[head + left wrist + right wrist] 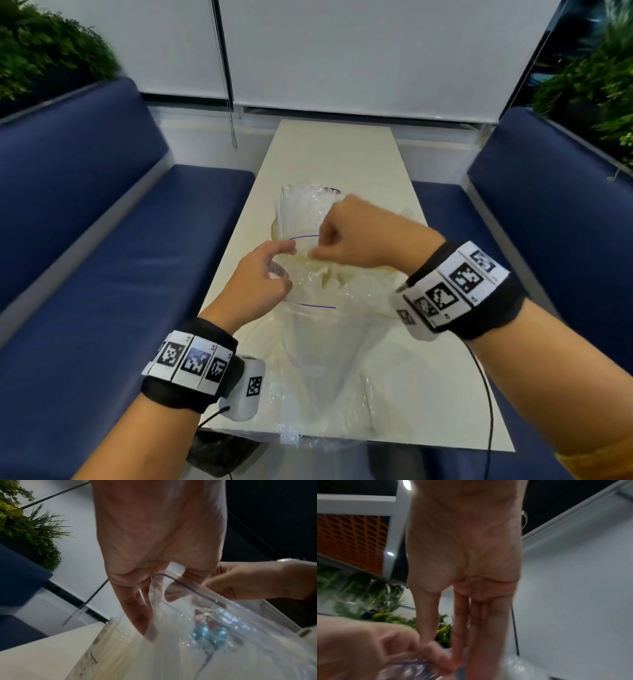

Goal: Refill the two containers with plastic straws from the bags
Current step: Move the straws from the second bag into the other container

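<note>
A clear zip bag (318, 329) with a thin blue line round its mouth lies along the pale table (428, 394), its mouth lifted and held apart. My left hand (277, 270) grips the mouth's left edge. My right hand (322, 248) pinches the far edge from above. In the left wrist view my left hand (154, 601) has its fingers curled round the bag (205, 649) rim, and my right hand (240, 582) pinches the rim beside it. Just behind the bag, white wrapped straws (301, 209) stand in a yellowish clear container (274, 230). The right wrist view is blurred.
Blue padded benches (102, 274) run along both sides of the narrow table. Crumpled clear plastic (298, 435) hangs over the near table edge, above a black bag (219, 452) on the floor. Plants (44, 44) stand behind the bench backs. A blind cord (233, 126) hangs at the far end.
</note>
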